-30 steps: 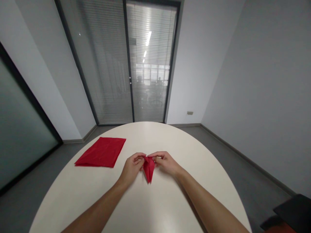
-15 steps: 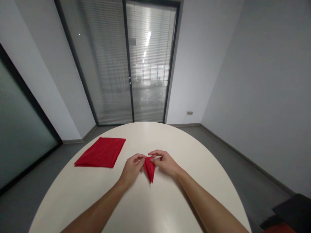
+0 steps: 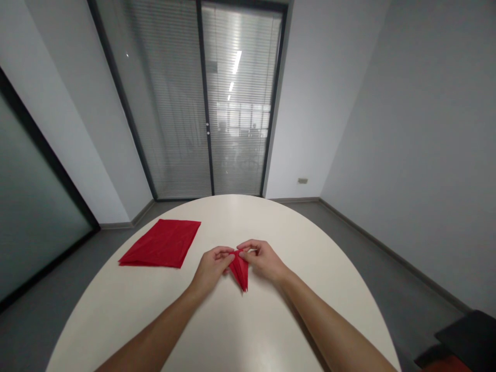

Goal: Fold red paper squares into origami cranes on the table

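Note:
A small piece of folded red paper (image 3: 239, 273) is held between both hands over the table, its narrow pointed end toward me. My left hand (image 3: 212, 266) pinches its upper left edge between thumb and fingers. On the upper right edge, my right hand (image 3: 262, 259) has its thumb on the front and its fingers behind. Pleat-like creases run down to the tip. The fingertips behind the paper are partly hidden.
Flat on the left of the round white table (image 3: 310, 289) lies a stack of red sheets (image 3: 163, 243). Beyond the far table edge stands a glass partition with blinds (image 3: 240, 155). A black and red chair (image 3: 468, 336) shows at the lower right.
The pointed end of the folded paper has swung slightly right. My left thumb has shifted a little to the right over its top edge. The red stack has stayed put.

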Demonstrator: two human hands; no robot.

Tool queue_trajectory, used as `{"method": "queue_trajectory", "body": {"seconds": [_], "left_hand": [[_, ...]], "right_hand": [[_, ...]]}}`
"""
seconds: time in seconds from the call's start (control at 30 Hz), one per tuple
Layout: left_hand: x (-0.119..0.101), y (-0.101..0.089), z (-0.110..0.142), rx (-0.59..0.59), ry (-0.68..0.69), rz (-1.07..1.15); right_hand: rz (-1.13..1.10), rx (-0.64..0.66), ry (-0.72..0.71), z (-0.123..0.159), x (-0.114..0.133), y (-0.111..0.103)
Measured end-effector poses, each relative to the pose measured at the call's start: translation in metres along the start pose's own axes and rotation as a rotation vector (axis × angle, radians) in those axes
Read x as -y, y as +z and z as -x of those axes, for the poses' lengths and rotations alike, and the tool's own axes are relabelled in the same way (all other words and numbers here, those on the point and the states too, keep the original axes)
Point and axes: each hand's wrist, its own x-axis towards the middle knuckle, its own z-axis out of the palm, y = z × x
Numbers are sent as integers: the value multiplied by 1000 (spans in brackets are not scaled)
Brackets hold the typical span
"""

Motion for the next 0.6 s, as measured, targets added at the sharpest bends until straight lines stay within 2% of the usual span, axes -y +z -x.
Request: {"method": "queue_trajectory", "body": {"seconds": [0.1, 0.33, 0.53, 0.6], "left_hand": [[-1, 0, 1, 17, -27, -36], [1, -1, 1, -53, 81, -82], [-3, 1, 5, -9, 205, -243], [-3, -1, 5, -40, 223, -251]], "right_hand": [[11, -3, -14, 0, 2, 1], [-52, 2, 32, -1, 0, 4], [-26, 54, 14, 3, 7, 2], [-28, 47, 12, 5, 10, 3]]}}
